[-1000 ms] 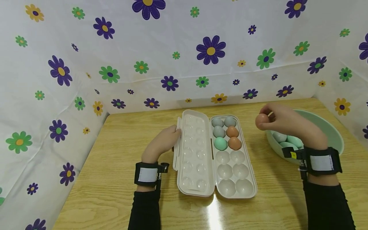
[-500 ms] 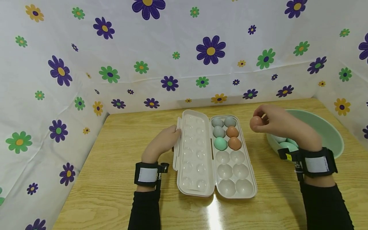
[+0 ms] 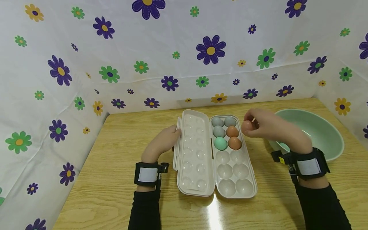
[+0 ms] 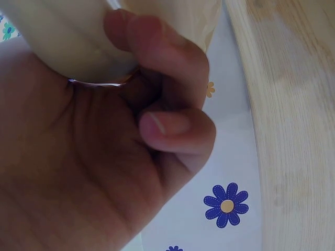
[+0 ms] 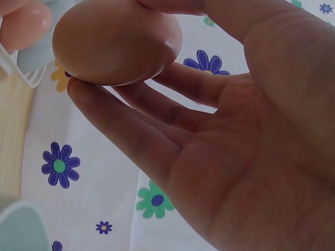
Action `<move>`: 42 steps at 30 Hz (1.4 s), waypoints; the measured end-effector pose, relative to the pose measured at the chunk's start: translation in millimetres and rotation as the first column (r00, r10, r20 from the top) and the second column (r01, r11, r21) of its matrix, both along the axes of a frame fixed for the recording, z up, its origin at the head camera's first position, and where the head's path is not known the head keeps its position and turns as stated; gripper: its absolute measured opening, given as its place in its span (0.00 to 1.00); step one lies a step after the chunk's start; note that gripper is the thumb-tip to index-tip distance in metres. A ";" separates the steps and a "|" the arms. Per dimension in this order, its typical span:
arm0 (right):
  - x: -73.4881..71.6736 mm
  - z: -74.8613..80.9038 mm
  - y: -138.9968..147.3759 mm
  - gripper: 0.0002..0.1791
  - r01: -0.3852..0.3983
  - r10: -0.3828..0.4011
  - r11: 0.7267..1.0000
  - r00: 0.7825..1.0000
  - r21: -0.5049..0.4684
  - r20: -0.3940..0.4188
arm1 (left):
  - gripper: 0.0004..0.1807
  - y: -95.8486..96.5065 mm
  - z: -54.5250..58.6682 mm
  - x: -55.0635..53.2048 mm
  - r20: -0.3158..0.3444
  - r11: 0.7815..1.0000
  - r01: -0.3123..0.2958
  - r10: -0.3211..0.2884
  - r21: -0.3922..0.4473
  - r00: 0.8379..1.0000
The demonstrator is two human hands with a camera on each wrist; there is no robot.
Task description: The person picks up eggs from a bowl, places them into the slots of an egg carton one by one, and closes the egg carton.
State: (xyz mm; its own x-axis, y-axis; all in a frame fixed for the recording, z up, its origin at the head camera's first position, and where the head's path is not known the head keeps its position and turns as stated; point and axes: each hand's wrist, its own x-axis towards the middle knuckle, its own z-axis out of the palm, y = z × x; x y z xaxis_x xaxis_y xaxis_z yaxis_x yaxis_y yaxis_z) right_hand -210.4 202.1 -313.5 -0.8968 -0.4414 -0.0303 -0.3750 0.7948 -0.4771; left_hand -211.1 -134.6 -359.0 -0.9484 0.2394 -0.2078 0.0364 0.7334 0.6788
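A white egg carton [image 3: 249, 179] lies unfolded on the table, its lid [image 3: 193, 150] to the left. Grey eggs [image 3: 219, 132], two brown eggs [image 3: 234, 143] and one mint-green egg [image 3: 220, 143] fill its far cups; the near cups hold nothing. My left hand [image 3: 164, 140] grips the lid's left edge, and its fingers [image 4: 172, 57] curl round it in the left wrist view. Between thumb and fingers, my right hand [image 3: 267, 124] pinches a brown egg [image 5: 118, 44], above the table just right of the carton's right edge.
A pale green bowl [image 3: 325, 135] stands on the right behind my right wrist; a mint-green egg [image 3: 284, 146] shows inside, the rest hidden by my arm. A flowered cloth [image 3: 178, 86] rises behind and beside the wooden table [image 3: 115, 172].
My right hand has moved left with the brown egg, away from the bowl and up to the carton's right edge. The left hand and the carton have stayed put.
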 end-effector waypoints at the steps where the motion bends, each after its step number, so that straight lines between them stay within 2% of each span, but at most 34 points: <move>1: 0.4 -0.1 -1.4 0.20 -0.010 0.010 1.000 1.000 0.001 0.003 | 0.22 0.1 0.0 -0.1 0.000 1.000 0.000 0.000 0.000 1.000; 16: 4.8 -8.3 -27.4 0.20 -0.089 0.090 0.995 0.995 0.049 -0.036 | 0.21 0.4 2.0 2.1 0.017 1.000 -0.007 0.007 0.019 1.000; 25: 10.4 -12.2 -40.9 0.18 -0.110 0.110 0.994 0.994 0.026 -0.005 | 0.22 0.4 1.1 1.6 0.017 1.000 -0.008 0.008 0.017 1.000; 30: 12.6 -15.1 -47.9 0.15 -0.164 0.164 0.986 0.986 0.013 -0.010 | 0.22 0.5 1.0 1.7 0.019 1.000 -0.008 0.008 0.008 1.000; 42: 13.8 -24.4 -62.4 0.12 -0.220 0.220 0.974 0.975 0.059 0.010 | 0.22 0.8 1.3 1.0 0.014 1.000 -0.002 0.002 0.003 1.000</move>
